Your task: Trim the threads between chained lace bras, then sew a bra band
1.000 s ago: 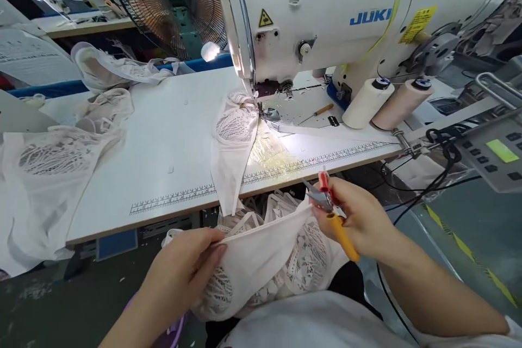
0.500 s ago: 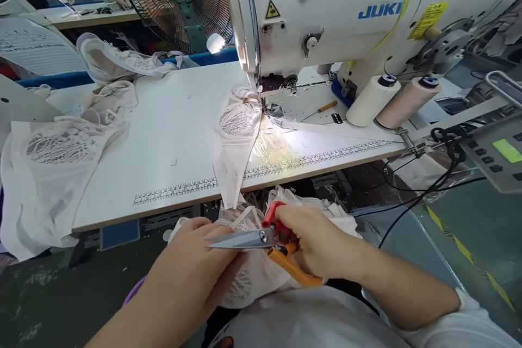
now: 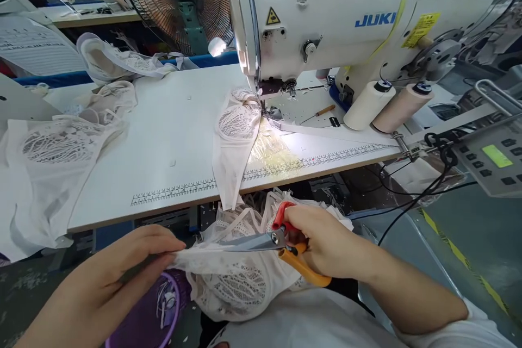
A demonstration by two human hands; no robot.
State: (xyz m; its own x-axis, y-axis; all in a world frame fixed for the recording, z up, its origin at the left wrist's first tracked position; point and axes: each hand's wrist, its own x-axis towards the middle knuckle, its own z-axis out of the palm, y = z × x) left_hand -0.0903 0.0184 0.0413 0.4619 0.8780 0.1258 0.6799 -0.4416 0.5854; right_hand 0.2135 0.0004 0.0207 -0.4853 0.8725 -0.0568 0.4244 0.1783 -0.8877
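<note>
My right hand (image 3: 326,242) is closed round the red and orange handles of a pair of scissors (image 3: 255,242), whose grey blades point left. My left hand (image 3: 126,263) pinches the edge of a pale lace bra (image 3: 240,285) and pulls it out to the left over my lap. The blades lie along that stretched edge; whether they touch the cloth I cannot tell. Another white lace bra piece (image 3: 236,121) sits under the needle of the sewing machine (image 3: 326,27), its lower end hanging over the table's front edge.
On the white table (image 3: 179,125) lie more bra pieces (image 3: 61,163) at the left. Two thread cones (image 3: 371,104) and a wooden-handled awl (image 3: 322,112) are at the right. A purple bin (image 3: 173,304) with scraps stands below my left hand. Behind is a fan (image 3: 183,5).
My left hand has moved left and down, drawing the bra's edge out taut. The scissors have shifted slightly right. More of the lace cup and the purple bin now show.
</note>
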